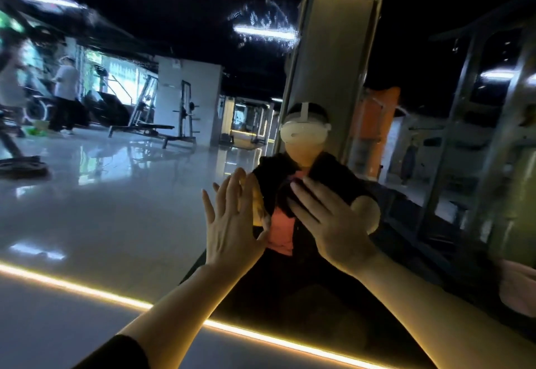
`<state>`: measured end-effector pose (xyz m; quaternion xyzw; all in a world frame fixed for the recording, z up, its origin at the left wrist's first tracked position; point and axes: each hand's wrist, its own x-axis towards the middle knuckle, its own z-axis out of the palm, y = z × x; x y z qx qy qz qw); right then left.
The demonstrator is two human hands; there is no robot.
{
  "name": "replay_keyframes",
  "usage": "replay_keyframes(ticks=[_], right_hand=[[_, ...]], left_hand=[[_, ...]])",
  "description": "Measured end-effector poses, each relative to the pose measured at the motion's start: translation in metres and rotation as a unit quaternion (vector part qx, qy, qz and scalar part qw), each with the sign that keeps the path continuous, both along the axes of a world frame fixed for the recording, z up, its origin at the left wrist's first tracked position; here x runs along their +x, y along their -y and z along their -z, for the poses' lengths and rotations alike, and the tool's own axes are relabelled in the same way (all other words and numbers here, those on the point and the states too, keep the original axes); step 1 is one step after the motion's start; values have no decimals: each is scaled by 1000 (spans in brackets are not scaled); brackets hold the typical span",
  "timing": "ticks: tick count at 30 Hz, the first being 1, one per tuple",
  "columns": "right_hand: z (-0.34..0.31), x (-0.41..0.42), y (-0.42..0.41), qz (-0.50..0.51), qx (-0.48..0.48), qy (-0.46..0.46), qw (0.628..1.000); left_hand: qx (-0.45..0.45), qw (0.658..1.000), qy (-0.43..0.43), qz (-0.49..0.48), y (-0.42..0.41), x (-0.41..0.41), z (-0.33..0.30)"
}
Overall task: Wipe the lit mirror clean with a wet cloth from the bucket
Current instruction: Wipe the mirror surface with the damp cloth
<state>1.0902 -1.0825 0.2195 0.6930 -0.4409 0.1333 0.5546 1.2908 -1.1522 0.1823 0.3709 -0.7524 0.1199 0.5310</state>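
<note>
The lit mirror [130, 209] fills the view, with a glowing yellow light strip [87, 290] along its lower edge. Water streaks [261, 21] show on the glass near the top. My left hand [232, 223] is raised flat at the glass with straight fingers and holds nothing. My right hand [327, 223] lies flat with straight fingers over a dark cloth [285, 197] against the mirror. The cloth is hard to separate from the dark reflection behind it. My own reflection with a white headset [304, 132] faces me. The bucket is not in view.
The mirror reflects a gym: a glossy pale floor [116, 183], weight benches and racks [162, 131], and people [65, 93] at the far left. A grey ledge [58, 325] runs below the light strip. A pale pink shape [519, 290] sits at the right edge.
</note>
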Motion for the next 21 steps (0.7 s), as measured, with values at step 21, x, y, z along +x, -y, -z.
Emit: replay_keyframes(ticks=[21], right_hand=[[19,39,29,-23,-99,140,985]], left_hand=[[54,993,-95,45,11,12,132]])
